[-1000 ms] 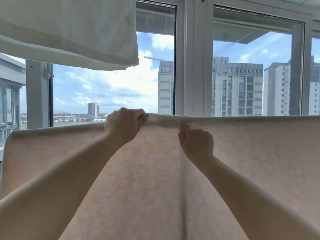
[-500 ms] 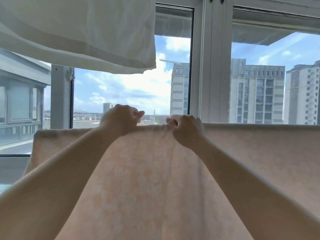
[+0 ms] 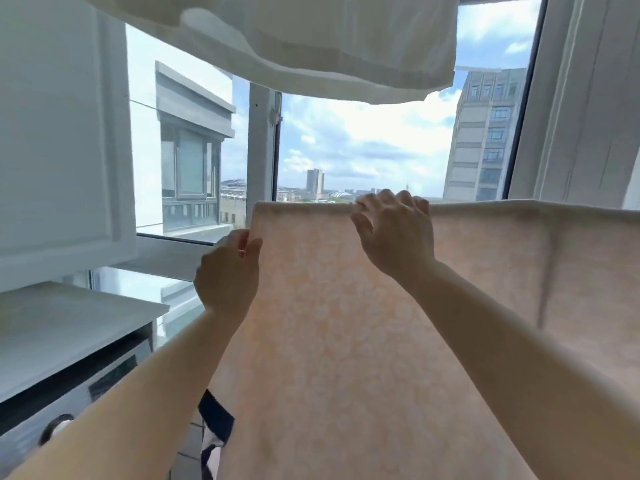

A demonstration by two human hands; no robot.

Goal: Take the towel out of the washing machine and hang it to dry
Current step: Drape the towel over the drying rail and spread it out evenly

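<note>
A pale peach towel [image 3: 346, 323] with a faint floral pattern hangs spread across a line in front of the window, its top fold level and its left edge free. My left hand [image 3: 228, 271] pinches that left edge a little below the top corner. My right hand [image 3: 394, 233] lies over the top fold with its fingers curled over the far side. The line or rod under the fold is hidden by the towel.
A white cloth [image 3: 311, 46] hangs overhead across the top. A white cabinet door [image 3: 59, 133] stands at the left above a white appliance top [image 3: 69, 327]. The window frame [image 3: 263, 150] and glass lie just behind the towel.
My left hand has slid from the middle of the top fold out to the towel's left edge. My right hand stayed on the fold. My view has swung left.
</note>
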